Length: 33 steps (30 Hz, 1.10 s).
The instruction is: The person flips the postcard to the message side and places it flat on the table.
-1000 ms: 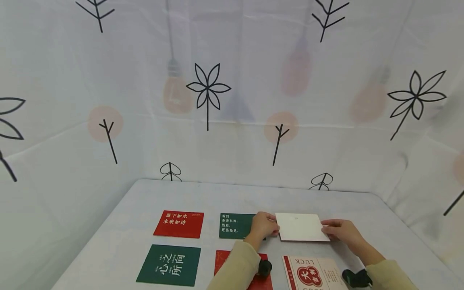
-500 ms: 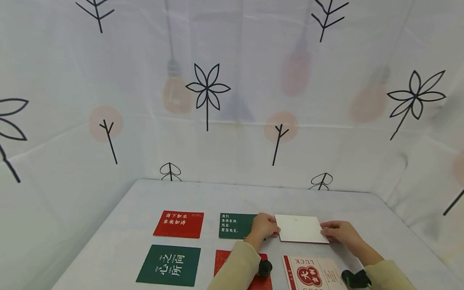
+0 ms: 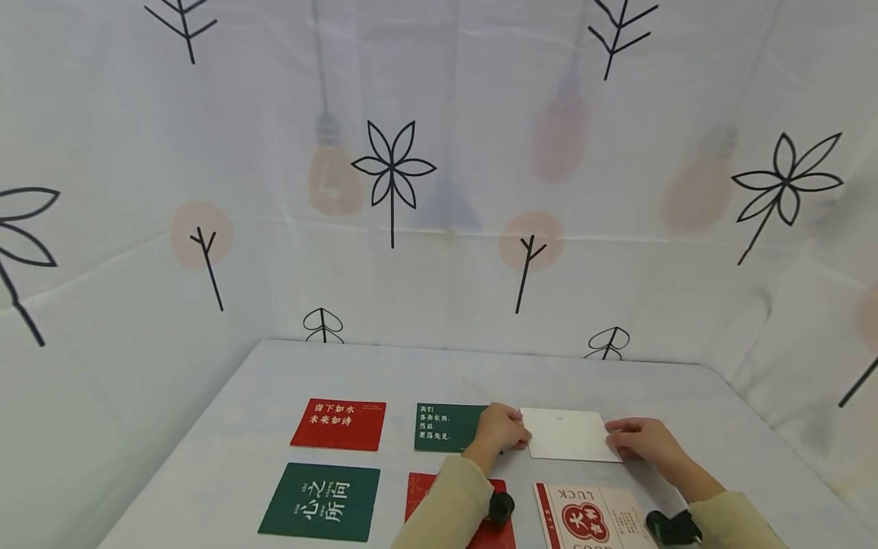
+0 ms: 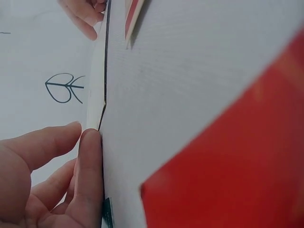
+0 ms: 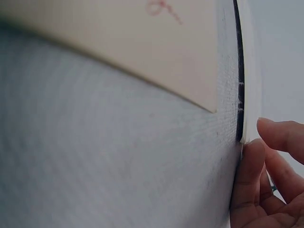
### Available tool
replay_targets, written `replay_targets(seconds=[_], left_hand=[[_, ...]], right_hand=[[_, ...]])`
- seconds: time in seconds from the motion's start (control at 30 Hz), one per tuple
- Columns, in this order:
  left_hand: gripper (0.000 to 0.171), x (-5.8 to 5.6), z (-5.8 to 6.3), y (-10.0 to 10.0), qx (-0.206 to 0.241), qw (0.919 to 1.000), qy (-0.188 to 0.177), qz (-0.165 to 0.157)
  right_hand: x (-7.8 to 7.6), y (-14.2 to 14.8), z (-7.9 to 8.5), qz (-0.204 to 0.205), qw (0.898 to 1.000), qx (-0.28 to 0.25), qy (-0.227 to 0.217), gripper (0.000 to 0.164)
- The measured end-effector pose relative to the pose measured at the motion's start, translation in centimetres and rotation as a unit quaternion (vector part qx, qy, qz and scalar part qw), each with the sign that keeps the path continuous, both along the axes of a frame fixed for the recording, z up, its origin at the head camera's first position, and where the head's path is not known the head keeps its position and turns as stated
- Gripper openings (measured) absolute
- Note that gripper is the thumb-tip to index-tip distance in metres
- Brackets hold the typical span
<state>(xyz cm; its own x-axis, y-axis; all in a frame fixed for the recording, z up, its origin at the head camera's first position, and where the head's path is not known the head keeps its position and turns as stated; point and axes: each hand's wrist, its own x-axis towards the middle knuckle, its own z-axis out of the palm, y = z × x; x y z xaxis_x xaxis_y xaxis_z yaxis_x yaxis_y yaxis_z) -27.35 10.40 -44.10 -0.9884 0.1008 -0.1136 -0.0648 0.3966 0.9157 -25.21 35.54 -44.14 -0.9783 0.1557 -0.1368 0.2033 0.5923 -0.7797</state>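
Note:
A card point(image 3: 572, 435) with its pale, nearly blank side up lies at or just above the table at the back right. My left hand point(image 3: 503, 428) holds its left edge between thumb and fingers; in the left wrist view, the fingers point(image 4: 90, 166) meet the card's near corner. At the opposite edge, my right hand point(image 3: 648, 441) pinches the side, thumb over the top, as the right wrist view shows with the fingers point(image 5: 249, 175) at the card's end. The card's dark underside shows as a thin line in both wrist views.
A green card point(image 3: 446, 427) lies partly behind my left hand. Further left are a red card point(image 3: 339, 424) and another green card point(image 3: 318, 502). My left sleeve covers part of a red card point(image 3: 420, 488). A cream card point(image 3: 590, 518) with red print lies in front.
The pale card has come down slightly toward the table, and the dark strip under its front edge has thinned. Both hands have stayed at its two sides.

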Motion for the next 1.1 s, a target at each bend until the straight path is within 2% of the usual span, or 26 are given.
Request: replay_targets(seconds=[0.47,0.67,1.1], left_hand=[[0.022,0.4,0.4,-0.1,-0.008,1.0,0.001,-0.005],[0.021,0.5,0.4,-0.1,0.004,1.0,0.006,-0.007],[0.02,1.0,0.6,-0.3,0.015,0.9996,0.012,-0.022]], right_hand=[[0.0,0.1,0.1,-0.006,1.0,-0.004,-0.004,0.041],[0.1,0.4,0.1,-0.007,1.0,-0.01,-0.004,0.043],[0.3,0.9,0.3,-0.016,1.0,0.016,-0.02,0.044]])
